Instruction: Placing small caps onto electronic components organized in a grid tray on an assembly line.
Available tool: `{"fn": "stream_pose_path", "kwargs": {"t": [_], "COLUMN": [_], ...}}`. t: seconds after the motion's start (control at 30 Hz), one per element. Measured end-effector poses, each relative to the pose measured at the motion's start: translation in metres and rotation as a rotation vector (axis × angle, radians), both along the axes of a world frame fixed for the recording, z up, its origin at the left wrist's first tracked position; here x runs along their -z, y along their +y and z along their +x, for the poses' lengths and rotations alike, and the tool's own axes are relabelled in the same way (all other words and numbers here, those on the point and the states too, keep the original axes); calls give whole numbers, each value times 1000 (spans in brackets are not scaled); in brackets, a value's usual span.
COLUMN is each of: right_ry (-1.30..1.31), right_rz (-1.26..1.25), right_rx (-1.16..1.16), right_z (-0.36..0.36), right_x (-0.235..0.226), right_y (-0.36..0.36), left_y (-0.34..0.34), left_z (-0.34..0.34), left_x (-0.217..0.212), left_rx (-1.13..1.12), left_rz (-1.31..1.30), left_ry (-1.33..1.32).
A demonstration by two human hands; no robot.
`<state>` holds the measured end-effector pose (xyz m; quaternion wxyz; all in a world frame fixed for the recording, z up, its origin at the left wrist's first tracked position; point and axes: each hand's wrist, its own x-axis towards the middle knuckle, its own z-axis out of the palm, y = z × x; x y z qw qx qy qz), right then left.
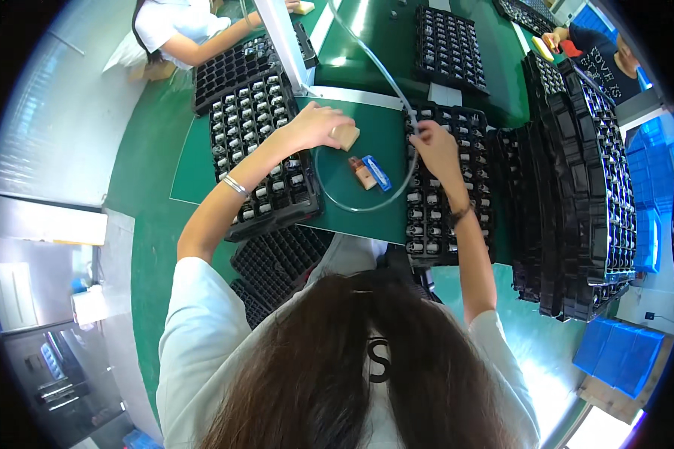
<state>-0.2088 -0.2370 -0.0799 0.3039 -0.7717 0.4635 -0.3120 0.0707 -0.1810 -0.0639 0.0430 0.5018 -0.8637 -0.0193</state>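
My left hand (314,126) is closed around a beige block (345,137), held over the green work surface. My right hand (436,150) is at the left edge of the right black tray, fingers drawn together beside a see-through tube (386,71). Whatever those fingers pinch is too small and blurred to make out. Between the hands lie a blue-and-white packet (377,173) and a small brown-and-beige piece (362,173). Rows of small silvery cylindrical parts fill both the left tray (301,212) and the right tray (424,258). The tube curves in a loop around the packet.
A white post (283,45) rises behind the left tray. Stacked black trays (535,224) stand at the far right. Another filled tray (451,49) lies ahead. Co-workers sit at the upper left and upper right. More black trays (277,258) are below the table's near edge.
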Motion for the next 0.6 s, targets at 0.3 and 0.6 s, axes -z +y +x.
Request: {"fn": "stream_pose_path", "kwargs": {"t": [0.3, 0.6], "right_ry": [250, 52], "right_rz": [-468, -545], "right_rx": [-243, 107], "right_z": [65, -3], "right_x": [25, -64], "right_y": [-60, -60], "left_y": [-5, -8], "left_z": [-1, -21], "left_x": [-3, -23], "left_rx": [-84, -86], "left_rz": [99, -4], "left_ry": [-19, 324]}}
